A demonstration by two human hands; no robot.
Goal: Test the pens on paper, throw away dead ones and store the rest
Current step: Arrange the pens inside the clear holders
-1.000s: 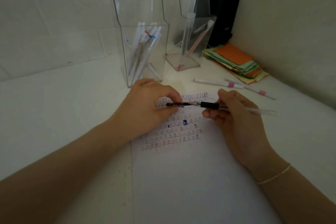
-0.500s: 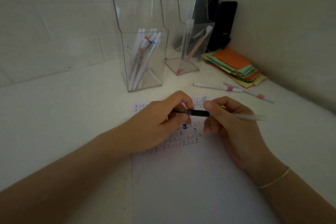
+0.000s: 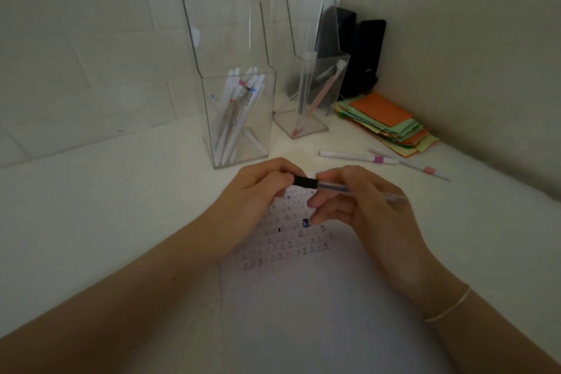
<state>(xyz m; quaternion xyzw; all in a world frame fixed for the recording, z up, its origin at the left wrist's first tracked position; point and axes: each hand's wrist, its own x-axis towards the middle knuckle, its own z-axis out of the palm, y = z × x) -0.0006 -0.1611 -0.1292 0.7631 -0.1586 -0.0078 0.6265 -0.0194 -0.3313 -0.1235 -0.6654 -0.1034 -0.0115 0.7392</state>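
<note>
White tiled wall and a pale side wall are seen meeting behind a white desk [image 3: 91, 206], on which a sheet of paper [image 3: 318, 297] covered with small test marks is spread beneath both hands. A clear pen [image 3: 331, 186] with a black grip is held level above the paper: its black end is pinched in the closed fingers of the left hand [image 3: 255, 200], while its clear barrel is gripped by the curled fingers of the right hand [image 3: 364, 206], the tail end sticking out past that hand to the right. Just beyond the left hand a tall clear holder [image 3: 239, 118] filled with white pens is stood, and beyond the right hand a second clear holder [image 3: 309, 94] with only a few pens in it. Two white markers with pink bands [image 3: 358, 157] are laid on the desk past the right hand, near a stack of coloured paper slips [image 3: 391, 124]. A thin bracelet [image 3: 449, 307] is worn on the right wrist.
</note>
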